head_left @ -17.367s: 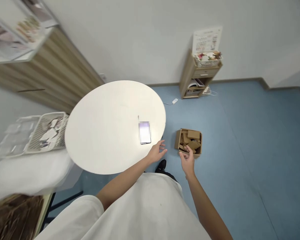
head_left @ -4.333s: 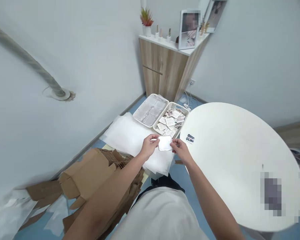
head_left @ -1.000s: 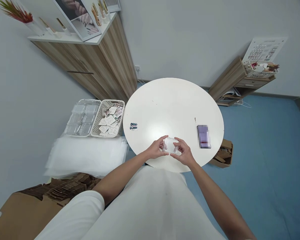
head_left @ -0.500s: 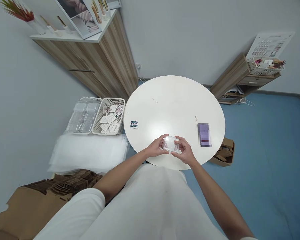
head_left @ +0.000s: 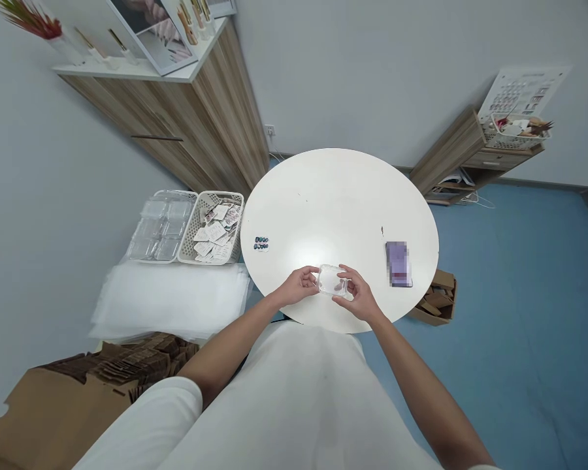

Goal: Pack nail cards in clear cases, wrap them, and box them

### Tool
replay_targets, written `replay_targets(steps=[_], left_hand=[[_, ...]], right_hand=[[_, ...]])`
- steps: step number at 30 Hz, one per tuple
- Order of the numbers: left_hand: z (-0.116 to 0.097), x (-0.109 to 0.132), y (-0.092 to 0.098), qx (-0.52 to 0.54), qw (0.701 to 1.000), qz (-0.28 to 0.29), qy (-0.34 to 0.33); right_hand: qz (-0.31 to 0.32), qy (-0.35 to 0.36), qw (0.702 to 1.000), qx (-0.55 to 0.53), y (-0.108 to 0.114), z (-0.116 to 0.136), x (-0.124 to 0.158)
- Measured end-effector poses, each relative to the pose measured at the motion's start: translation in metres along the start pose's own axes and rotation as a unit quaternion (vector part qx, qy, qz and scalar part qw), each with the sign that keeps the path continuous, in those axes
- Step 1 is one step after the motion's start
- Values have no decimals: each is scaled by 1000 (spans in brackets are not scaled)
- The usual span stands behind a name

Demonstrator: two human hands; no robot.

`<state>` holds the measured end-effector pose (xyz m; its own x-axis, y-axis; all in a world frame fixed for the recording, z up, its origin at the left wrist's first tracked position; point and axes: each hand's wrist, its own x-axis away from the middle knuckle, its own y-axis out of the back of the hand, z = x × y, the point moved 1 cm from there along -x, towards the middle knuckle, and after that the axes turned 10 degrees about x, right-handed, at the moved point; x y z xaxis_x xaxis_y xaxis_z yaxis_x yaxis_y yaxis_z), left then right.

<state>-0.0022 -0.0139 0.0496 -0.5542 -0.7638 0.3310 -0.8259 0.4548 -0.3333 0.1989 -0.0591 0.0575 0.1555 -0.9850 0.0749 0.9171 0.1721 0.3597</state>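
Grip of the right hand (head_left: 357, 295) is clamped on one end of a small clear box (head_left: 330, 279), and the left hand (head_left: 296, 286) pinches the other end. The box is over the near part of a round white worktop (head_left: 333, 189). Low on the left is a big pile of brown cardboard (head_left: 53, 411), and just past it lies a stack of thin white sheets (head_left: 169, 300). On the worktop, a little card with dark, shiny bits (head_left: 261, 244) is at the left. At the right is a flat purple thing (head_left: 396, 261), too blurry to name. Beside the worktop, a brown carton (head_left: 443, 320) sits on the blue floor (head_left: 504, 294). On the other side, a white basket (head_left: 238, 245) full of cards stands next to a tray (head_left: 176, 192) of clear boxes. Far back, a tall wooden cupboard (head_left: 230, 111) stands left, and a smaller wooden shelf (head_left: 451, 147) stands right.
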Motion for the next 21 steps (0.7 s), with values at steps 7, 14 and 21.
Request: replay_targets(steps=[7,14,21], left_hand=[[10,-1,0,-5,1000,0,2],[14,4,-2,-5,1000,-5,21],[12,9,-6,-12,1000,-6,27]], right_hand=[[27,-12,999,36,14,17,1],[50,-55,997,13,24,17,-6],[-27,-92,995,-19,21,14,-16]])
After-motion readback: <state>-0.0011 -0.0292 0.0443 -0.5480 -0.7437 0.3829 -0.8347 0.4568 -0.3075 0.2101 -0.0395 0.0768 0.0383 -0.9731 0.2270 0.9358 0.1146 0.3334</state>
